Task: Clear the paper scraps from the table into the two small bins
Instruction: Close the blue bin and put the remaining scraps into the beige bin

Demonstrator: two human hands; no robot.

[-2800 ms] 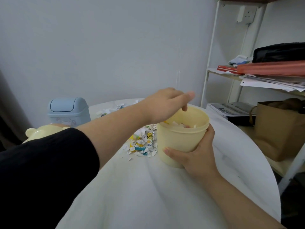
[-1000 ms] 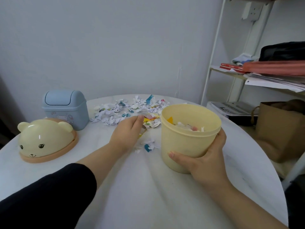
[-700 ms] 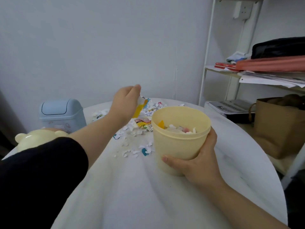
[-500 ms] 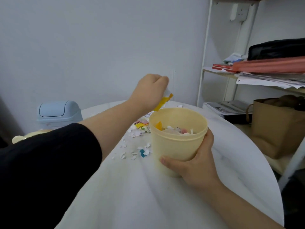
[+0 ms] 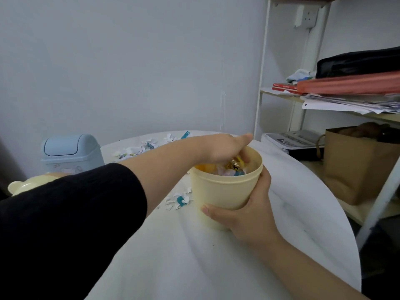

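White table [image 5: 292, 191], upright yellow bin [image 5: 223, 191], right hand [image 5: 249, 217] gripping

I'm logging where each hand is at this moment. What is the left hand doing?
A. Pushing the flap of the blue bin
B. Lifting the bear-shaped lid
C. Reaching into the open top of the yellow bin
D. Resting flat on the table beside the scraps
C: the left hand has its fingers dipped inside the rim of the yellow bin, over the scraps already in it, while the right hand grips the bin's side.
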